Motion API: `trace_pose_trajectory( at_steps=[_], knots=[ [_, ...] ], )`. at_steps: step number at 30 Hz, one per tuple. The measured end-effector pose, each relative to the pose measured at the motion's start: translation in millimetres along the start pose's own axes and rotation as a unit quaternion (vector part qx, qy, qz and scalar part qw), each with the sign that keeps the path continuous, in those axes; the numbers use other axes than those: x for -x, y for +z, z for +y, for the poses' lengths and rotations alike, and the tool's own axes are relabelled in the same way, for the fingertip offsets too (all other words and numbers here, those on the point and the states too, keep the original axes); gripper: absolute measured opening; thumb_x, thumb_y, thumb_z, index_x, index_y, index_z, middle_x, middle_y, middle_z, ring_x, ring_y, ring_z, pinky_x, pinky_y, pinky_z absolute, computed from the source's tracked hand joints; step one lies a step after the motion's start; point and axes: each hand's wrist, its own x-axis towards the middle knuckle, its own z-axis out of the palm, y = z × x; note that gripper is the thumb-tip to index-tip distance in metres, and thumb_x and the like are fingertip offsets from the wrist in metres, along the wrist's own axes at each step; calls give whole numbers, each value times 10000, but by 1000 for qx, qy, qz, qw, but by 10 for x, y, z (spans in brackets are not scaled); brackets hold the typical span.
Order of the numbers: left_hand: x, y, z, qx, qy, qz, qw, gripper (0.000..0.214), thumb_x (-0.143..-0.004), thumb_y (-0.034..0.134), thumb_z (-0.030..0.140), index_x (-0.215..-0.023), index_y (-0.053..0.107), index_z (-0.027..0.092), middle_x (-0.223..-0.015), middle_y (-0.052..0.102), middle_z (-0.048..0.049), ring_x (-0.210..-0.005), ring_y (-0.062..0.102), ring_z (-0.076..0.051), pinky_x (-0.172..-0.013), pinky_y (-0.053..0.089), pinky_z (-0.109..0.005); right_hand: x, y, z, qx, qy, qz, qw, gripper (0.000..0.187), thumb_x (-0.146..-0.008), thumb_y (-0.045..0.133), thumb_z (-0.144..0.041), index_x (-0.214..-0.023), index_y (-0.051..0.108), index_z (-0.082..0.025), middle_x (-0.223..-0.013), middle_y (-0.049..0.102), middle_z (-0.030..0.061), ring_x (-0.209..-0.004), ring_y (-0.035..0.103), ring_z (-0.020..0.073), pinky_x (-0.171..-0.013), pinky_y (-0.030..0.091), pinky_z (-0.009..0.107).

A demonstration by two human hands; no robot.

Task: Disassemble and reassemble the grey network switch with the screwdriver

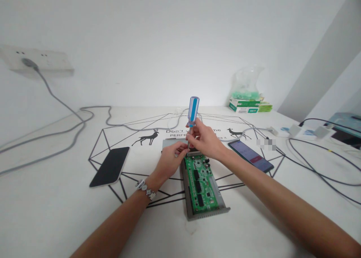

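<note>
A screwdriver (pixel 193 109) with a blue-and-clear striped handle stands nearly upright over the far end of a green circuit board (pixel 201 183). My right hand (pixel 207 139) grips it by the shaft, just under the handle. Low beside the shaft, my left hand (pixel 170 158) has thumb and fingers pinched together near the driver's tip; what they hold, if anything, is hidden. The board lies in a grey metal tray-like casing (pixel 208 214) on the white table. Both hands cover the spot where the tip meets the far end.
A dark-screened phone (pixel 110 167) lies at left, and a phone with a lit screen (pixel 251 156) at right. Green-and-white boxes (pixel 244 104) with a plastic bag stand at the back. Grey cable (pixel 76 138) trails from a wall socket (pixel 42 61). A power strip (pixel 301 131) and black cables (pixel 316 171) lie at right.
</note>
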Motion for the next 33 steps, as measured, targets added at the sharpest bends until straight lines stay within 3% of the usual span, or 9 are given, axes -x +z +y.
trace_pose_trajectory(
  at_steps=[6, 12, 20, 33],
  knots=[
    [21, -4, 16, -13, -12, 6, 1000, 145, -906, 594, 266, -941, 699, 172, -877, 745, -21, -815, 688, -176, -772, 530, -289, 6, 18, -8, -22, 12, 0, 1000, 192, -899, 577, -343, -1012, 473, -229, -831, 654, 2, -628, 642, 137, -580, 484, 256],
    [35, 19, 45, -13, -15, 23, 1000, 145, -899, 595, 272, -920, 697, 172, -846, 742, -24, -793, 689, -176, -748, 534, -284, -34, 57, -69, -27, 42, 119, 992, 337, -888, 578, -545, -873, 443, -237, -737, 605, -27, -518, 591, 117, -496, 433, 245],
    [23, 10, -21, -29, -15, 23, 999, 163, -902, 594, 301, -933, 693, 175, -865, 737, -36, -815, 688, -190, -768, 536, -303, -133, 71, -176, 78, 15, 153, 985, 243, -856, 615, -432, -806, 519, -214, -685, 652, -4, -561, 598, 136, -578, 439, 278],
    [18, 1, 14, -40, 1, 20, 999, 147, -898, 598, 277, -934, 689, 167, -882, 743, -48, -824, 695, -200, -793, 549, -321, -169, 41, -151, 66, 16, 134, 989, 239, -851, 607, -373, -722, 476, -220, -596, 590, -14, -541, 573, 136, -564, 433, 279]
  ],
)
